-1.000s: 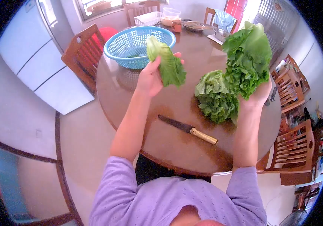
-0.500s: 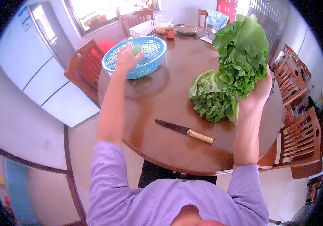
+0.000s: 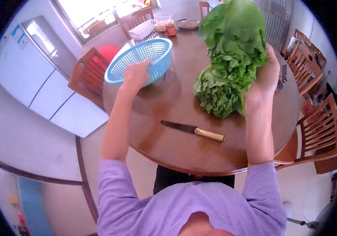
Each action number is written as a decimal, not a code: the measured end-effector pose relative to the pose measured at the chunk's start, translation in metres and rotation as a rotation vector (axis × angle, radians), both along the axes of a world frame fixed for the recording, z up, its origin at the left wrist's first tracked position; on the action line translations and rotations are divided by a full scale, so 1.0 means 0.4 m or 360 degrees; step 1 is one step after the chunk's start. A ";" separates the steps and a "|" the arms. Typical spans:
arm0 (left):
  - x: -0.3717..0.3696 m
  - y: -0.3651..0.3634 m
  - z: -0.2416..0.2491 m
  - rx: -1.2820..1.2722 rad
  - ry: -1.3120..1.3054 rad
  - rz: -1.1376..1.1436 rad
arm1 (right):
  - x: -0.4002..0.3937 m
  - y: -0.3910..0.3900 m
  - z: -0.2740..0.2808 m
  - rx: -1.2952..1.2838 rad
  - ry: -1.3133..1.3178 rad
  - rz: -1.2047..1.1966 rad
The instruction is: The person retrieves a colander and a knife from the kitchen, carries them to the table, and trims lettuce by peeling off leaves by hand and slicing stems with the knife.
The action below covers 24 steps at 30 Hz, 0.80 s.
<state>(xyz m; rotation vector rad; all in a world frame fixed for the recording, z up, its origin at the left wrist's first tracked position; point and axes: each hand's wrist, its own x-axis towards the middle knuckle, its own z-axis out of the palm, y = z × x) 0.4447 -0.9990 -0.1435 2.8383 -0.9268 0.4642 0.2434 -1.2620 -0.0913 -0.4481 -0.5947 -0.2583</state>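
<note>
On the table [image 3: 152, 114], clock positions taken about its centre: cup [image 3: 170, 30] at 11; knife [image 3: 196, 130] at 6, blade toward 10; other lettuce [image 3: 211, 94] near centre, partly hidden by the held lettuce [image 3: 237, 43]; basket [image 3: 161, 63] at 10, tilted. The right hand [image 3: 268, 74] clasps the held lettuce at its 4 o'clock, fingertips hidden; the left hand [image 3: 136, 74] curls tightly on the basket's near rim. Held lettuce raised, long axis roughly 12 to 6.

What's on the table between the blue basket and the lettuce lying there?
Nothing: the head view shows bare brown tabletop between the blue basket and the resting lettuce.
</note>
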 end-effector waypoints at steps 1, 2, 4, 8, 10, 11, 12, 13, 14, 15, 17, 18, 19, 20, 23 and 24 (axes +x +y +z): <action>-0.027 0.006 0.002 0.0039 0.0066 -0.0049 | 0.000 0.011 0.003 -0.0021 -0.0038 0.0076; -0.047 0.016 -0.013 -0.0014 0.0007 -0.0178 | 0.002 0.020 0.007 -0.0044 -0.0084 0.0150; -0.063 0.025 -0.026 -0.0121 -0.0149 -0.0452 | 0.006 0.089 0.032 -0.0088 0.0640 -0.0620; -0.127 -0.053 0.056 -0.1460 0.0657 -0.0809 | 0.041 0.126 0.014 -0.0267 0.0559 -0.0644; -0.148 -0.093 0.074 -0.2076 0.1168 -0.1019 | 0.057 0.141 0.000 -0.0372 0.0533 -0.0693; -0.149 -0.109 0.066 -0.2203 0.1331 -0.1068 | 0.065 0.143 -0.009 -0.0431 0.0539 -0.0723; -0.154 -0.121 0.059 -0.2266 0.1329 -0.1076 | 0.073 0.147 -0.016 -0.0490 0.0545 -0.0754; -0.162 -0.131 0.050 -0.2327 0.1328 -0.1085 | 0.081 0.152 -0.022 -0.0601 0.0552 -0.0800; -0.171 -0.141 0.043 -0.2385 0.1331 -0.1093 | 0.085 0.157 -0.025 -0.0669 0.0546 -0.0860; -0.181 -0.149 0.037 -0.2514 0.1210 -0.1082 | 0.088 0.162 -0.031 -0.0732 0.0544 -0.0920; -0.180 -0.149 0.027 -0.2536 0.0998 -0.1028 | 0.112 0.159 -0.051 -0.0804 0.0503 -0.0931; -0.178 -0.149 0.019 -0.2544 0.0892 -0.0996 | 0.121 0.154 -0.061 -0.0835 0.0498 -0.0923; -0.177 -0.148 0.010 -0.2542 0.0840 -0.1021 | 0.126 0.153 -0.069 -0.0867 0.0495 -0.0911; -0.177 -0.146 0.005 -0.2537 0.0787 -0.1045 | 0.132 0.154 -0.075 -0.0898 0.0492 -0.0899; -0.177 -0.142 -0.012 -0.2615 0.0730 -0.1030 | 0.150 0.151 -0.102 -0.1070 0.0428 -0.0875; -0.179 -0.142 -0.018 -0.2659 0.0729 -0.1008 | 0.153 0.154 -0.106 -0.1107 0.0434 -0.0875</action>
